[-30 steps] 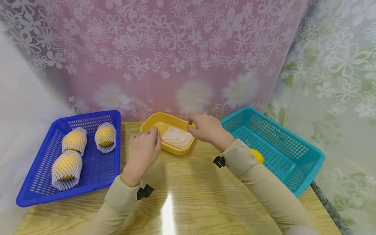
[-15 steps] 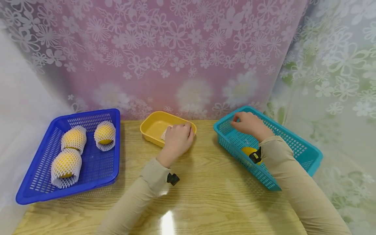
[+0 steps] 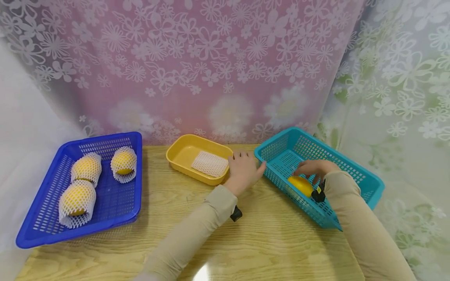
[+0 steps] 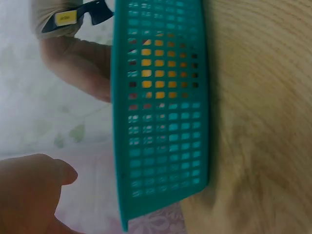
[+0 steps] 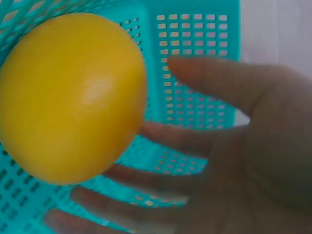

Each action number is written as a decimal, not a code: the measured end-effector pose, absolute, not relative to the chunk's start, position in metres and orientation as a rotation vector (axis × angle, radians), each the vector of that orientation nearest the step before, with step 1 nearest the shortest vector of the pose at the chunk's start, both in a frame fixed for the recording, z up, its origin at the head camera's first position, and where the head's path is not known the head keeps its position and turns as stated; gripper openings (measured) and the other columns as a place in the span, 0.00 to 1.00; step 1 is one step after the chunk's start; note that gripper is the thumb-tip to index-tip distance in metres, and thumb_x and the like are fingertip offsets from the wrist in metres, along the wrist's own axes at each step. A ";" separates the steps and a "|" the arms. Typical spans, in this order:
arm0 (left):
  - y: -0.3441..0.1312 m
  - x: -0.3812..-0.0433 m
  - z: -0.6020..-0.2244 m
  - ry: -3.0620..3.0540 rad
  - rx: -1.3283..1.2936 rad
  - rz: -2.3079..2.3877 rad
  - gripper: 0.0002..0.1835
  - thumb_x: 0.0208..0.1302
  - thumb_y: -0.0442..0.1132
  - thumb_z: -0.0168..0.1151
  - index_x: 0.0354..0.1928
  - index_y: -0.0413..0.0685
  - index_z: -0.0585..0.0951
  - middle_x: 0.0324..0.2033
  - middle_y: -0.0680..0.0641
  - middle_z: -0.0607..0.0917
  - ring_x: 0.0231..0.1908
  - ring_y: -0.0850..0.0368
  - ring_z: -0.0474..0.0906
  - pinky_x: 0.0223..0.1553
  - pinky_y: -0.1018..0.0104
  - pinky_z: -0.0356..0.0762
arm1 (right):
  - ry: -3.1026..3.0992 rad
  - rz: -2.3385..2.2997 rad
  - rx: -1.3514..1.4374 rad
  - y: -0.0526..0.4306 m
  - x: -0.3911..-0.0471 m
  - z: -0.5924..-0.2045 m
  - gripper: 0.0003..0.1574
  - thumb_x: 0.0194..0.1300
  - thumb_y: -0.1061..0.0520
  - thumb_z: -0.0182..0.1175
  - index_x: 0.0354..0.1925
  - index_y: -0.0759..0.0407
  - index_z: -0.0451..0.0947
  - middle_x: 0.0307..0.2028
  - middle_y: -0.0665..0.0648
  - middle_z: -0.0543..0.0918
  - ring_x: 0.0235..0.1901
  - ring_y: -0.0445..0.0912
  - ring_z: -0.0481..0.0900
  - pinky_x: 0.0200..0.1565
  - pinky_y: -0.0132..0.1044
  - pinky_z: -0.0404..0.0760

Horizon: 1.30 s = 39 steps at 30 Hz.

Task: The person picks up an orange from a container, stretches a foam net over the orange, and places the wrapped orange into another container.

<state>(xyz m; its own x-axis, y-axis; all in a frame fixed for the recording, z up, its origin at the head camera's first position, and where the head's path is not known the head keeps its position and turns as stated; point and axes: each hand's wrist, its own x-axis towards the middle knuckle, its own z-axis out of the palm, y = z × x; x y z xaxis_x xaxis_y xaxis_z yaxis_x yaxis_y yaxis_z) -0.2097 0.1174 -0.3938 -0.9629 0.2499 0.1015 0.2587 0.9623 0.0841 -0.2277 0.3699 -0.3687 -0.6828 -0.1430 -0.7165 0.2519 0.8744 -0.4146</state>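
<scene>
A smooth yellow fruit (image 3: pixel 299 185) lies inside the teal basket (image 3: pixel 277 180) on the right. My right hand (image 3: pixel 314 168) reaches down into the basket with its fingers spread beside the fruit. In the right wrist view, the thumb points toward the fruit (image 5: pixel 73 97) and the fingertips come right up to its lower side. My left hand (image 3: pixel 243 171), fingers extended, is between the yellow tray (image 3: pixel 181 150) and the basket and holds nothing. A flat white foam net (image 3: pixel 210 164) lies in the tray. In the left wrist view, the fruit shows through the basket's (image 4: pixel 161 161) holes.
A blue basket (image 3: pixel 116 203) on the left holds several yellow fruits (image 3: pixel 86 167) in white foam nets. The wooden table (image 3: pixel 267 242) carries all the containers. A pink flowered curtain (image 3: pixel 197 78) hangs right behind them.
My right hand has left the tray's side and lowered into the teal basket next to the fruit. My left hand has moved right across the tray, its fingers opening out.
</scene>
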 end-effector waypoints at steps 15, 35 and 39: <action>0.168 -0.204 -0.430 -3.008 -0.360 0.094 0.48 0.54 0.79 0.14 0.48 0.51 0.73 0.37 0.46 0.73 0.34 0.48 0.66 0.34 0.56 0.64 | 2.071 -0.838 0.049 0.384 -0.231 -0.401 0.46 0.62 0.47 0.59 0.68 0.66 0.52 0.55 0.68 0.66 0.49 0.60 0.70 0.43 0.50 0.75; 0.170 -0.204 -0.432 -2.975 -0.320 0.073 0.49 0.52 0.81 0.17 0.47 0.51 0.75 0.39 0.46 0.76 0.35 0.48 0.68 0.35 0.55 0.67 | 2.222 -0.806 0.069 0.388 -0.227 -0.409 0.41 0.59 0.46 0.61 0.65 0.58 0.59 0.49 0.66 0.68 0.39 0.56 0.73 0.35 0.52 0.81; 0.170 -0.203 -0.431 -2.970 -0.315 0.041 0.48 0.52 0.80 0.18 0.45 0.52 0.74 0.37 0.46 0.75 0.35 0.48 0.68 0.35 0.55 0.68 | 2.237 -0.793 0.061 0.387 -0.226 -0.401 0.48 0.58 0.43 0.63 0.68 0.59 0.54 0.52 0.69 0.64 0.40 0.56 0.73 0.35 0.51 0.81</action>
<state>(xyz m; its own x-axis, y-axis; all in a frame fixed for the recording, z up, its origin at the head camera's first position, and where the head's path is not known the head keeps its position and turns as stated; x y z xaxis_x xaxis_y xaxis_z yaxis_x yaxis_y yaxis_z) -0.2032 0.1697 -0.4311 -0.9659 0.2105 0.1505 0.2063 0.9775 -0.0436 -0.2260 0.3868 -0.4007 -0.7182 -0.1902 -0.6693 0.2738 0.8071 -0.5232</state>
